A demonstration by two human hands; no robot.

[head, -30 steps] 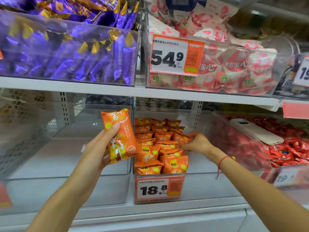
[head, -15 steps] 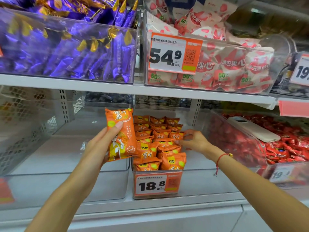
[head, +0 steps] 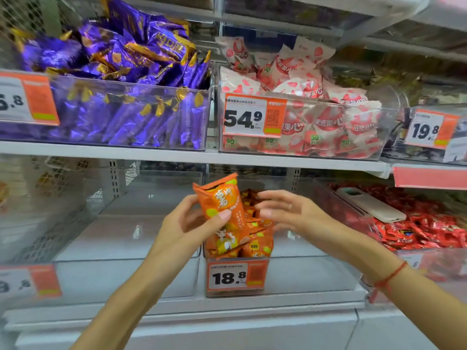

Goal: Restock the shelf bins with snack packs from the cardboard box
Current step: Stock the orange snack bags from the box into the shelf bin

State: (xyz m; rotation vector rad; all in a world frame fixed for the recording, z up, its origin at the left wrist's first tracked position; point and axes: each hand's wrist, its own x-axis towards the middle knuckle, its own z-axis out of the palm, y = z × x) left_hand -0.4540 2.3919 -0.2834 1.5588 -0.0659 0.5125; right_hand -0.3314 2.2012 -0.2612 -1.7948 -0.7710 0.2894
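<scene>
My left hand (head: 188,223) grips an orange snack pack (head: 222,205) by its lower half and holds it upright and tilted in front of the clear bin (head: 303,276) on the lower shelf. Several more orange snack packs (head: 257,245) are stacked in rows at that bin's left side, behind an 18.8 price tag (head: 236,277). My right hand (head: 285,210) hovers just right of the held pack, above the stack, with fingers spread and holding nothing. The cardboard box is out of view.
An empty clear bin (head: 121,276) sits left of the orange stack. Right of it is a bin of red packs (head: 417,228) with a beige handheld device (head: 369,204) on top. The upper shelf carries bins of purple packs (head: 126,114) and pink-white packs (head: 316,122).
My left hand has brought the orange pack rightward over the stack. My right hand has lifted off the stacked packs and now hangs spread beside the held pack. The camera has tilted upward.
</scene>
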